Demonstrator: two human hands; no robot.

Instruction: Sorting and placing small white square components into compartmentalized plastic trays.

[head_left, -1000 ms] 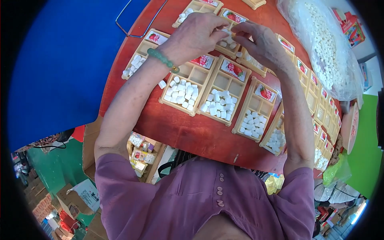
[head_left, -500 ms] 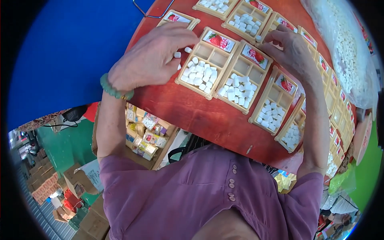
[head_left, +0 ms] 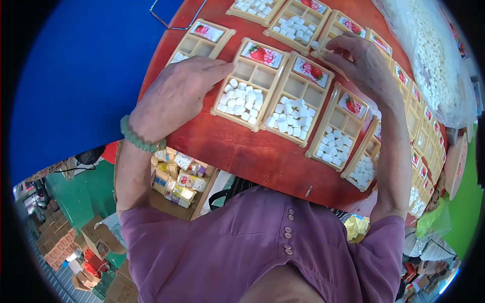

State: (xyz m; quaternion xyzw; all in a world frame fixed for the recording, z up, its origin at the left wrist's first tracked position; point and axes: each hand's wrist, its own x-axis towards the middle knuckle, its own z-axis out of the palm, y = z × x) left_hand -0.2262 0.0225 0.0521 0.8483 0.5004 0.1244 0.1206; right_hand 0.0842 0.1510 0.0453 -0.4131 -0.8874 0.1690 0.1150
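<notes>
My left hand [head_left: 177, 98], with a green bead bracelet [head_left: 136, 136] at its wrist, lies over the lower part of a beige compartment tray [head_left: 204, 38]. Its index finger points toward the neighbouring tray; the other fingertips are hidden under the hand. My right hand [head_left: 362, 63] hovers over the trays at the upper right, thumb and fingers bent but apart, with nothing visible between them. One white marshmallow [head_left: 314, 45] sits on a tray's edge just left of those fingers. Two trays between my hands hold small white marshmallows [head_left: 240, 100] in their large near compartments, below strawberry picture cards [head_left: 261, 53].
More filled trays [head_left: 331, 146] run along the red table [head_left: 227, 146] to the right. A large clear bag of marshmallows [head_left: 429, 65] lies beyond them. Below the table's near edge stands a carton of small packages [head_left: 182, 182]. A blue surface [head_left: 86, 76] is on the left.
My left hand has moved down and left, uncovering more of the left tray's top. The loose marshmallows beside it are now out of sight. My right hand stays near the same trays.
</notes>
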